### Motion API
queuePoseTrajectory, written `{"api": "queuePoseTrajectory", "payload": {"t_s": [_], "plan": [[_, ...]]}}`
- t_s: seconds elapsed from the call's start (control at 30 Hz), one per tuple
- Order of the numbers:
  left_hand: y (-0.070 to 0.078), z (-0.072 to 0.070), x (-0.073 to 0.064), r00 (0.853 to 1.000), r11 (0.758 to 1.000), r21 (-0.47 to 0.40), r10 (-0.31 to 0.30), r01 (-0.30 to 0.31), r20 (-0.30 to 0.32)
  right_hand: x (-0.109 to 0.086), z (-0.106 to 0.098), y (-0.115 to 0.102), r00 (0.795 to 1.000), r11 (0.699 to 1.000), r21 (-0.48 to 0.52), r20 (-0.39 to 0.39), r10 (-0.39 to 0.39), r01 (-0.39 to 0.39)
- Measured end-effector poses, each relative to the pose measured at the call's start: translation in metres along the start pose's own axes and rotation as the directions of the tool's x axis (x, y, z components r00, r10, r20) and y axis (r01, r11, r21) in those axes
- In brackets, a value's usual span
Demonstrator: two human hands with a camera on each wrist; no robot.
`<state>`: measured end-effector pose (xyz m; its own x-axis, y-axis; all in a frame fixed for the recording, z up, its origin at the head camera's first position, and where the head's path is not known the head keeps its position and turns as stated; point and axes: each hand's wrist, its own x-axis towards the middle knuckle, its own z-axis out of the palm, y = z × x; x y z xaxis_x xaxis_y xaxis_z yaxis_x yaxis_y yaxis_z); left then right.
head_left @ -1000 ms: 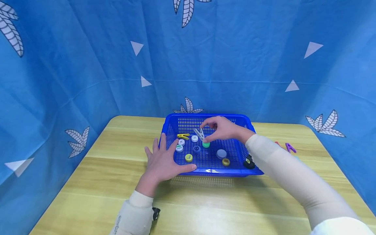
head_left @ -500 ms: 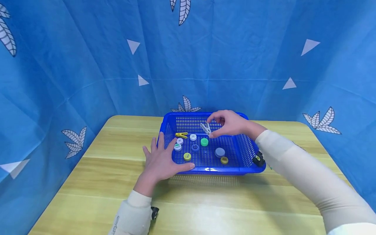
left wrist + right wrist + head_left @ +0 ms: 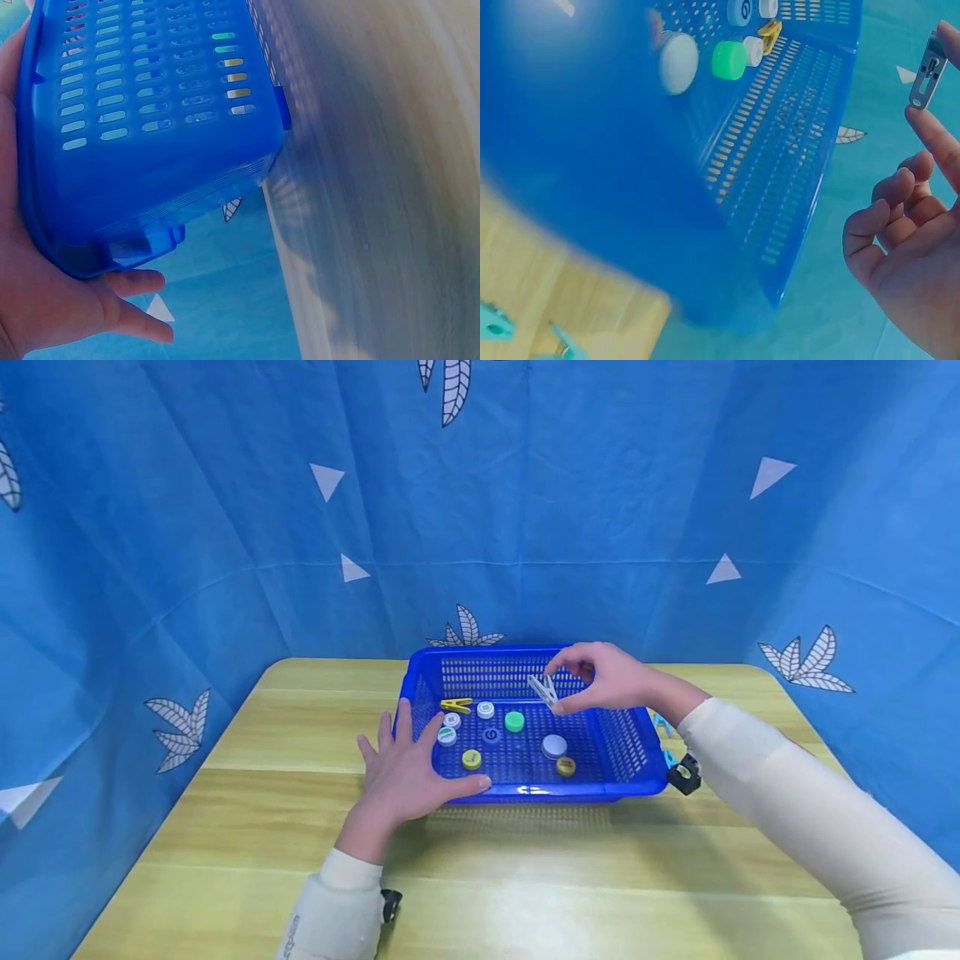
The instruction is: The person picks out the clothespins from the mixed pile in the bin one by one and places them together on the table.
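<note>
Between the thumb and index finger, my right hand (image 3: 611, 681) pinches a grey clothespin (image 3: 543, 689) above the back right part of a blue plastic basket (image 3: 585, 791). In the right wrist view the clothespin (image 3: 928, 73) is held at its ends, the other fingers loosely bent. My left hand (image 3: 405, 777) rests at the basket's front left corner with fingers spread and thumb along the front rim. Inside the basket lie a green bottle cap (image 3: 514, 722), a large white cap (image 3: 554, 746), a yellow clothespin (image 3: 456, 705) and several other caps.
Teal clothespins (image 3: 663, 724) lie on the wooden table (image 3: 525, 885) just right of the basket, partly hidden by my right wrist's black camera mount (image 3: 684, 774). A blue patterned curtain (image 3: 600, 527) hangs behind the table and along its sides.
My right hand has carried the grey clothespin rightward and a little up, away from the green cap. The head view has turned slightly right. My left hand keeps its place on the basket.
</note>
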<state>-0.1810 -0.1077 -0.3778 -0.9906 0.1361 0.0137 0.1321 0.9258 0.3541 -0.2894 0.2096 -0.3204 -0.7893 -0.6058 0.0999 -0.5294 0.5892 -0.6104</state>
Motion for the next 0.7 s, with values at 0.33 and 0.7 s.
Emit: {"api": "queuePoseTrajectory", "payload": {"t_s": [0.33, 0.7], "plan": [[0.000, -0.001, -0.003, 1.000, 1.000, 0.001, -0.005, 0.005, 0.011, -0.029, -0.005, 0.008, 1.000, 1.000, 0.015, -0.002, 0.022, -0.021], [0.000, -0.001, -0.001, 1.000, 1.000, -0.001, 0.011, -0.011, 0.004, -0.055, -0.013, 0.013, 0.997, 0.997, 0.004, -0.034, 0.075, -0.075]]}}
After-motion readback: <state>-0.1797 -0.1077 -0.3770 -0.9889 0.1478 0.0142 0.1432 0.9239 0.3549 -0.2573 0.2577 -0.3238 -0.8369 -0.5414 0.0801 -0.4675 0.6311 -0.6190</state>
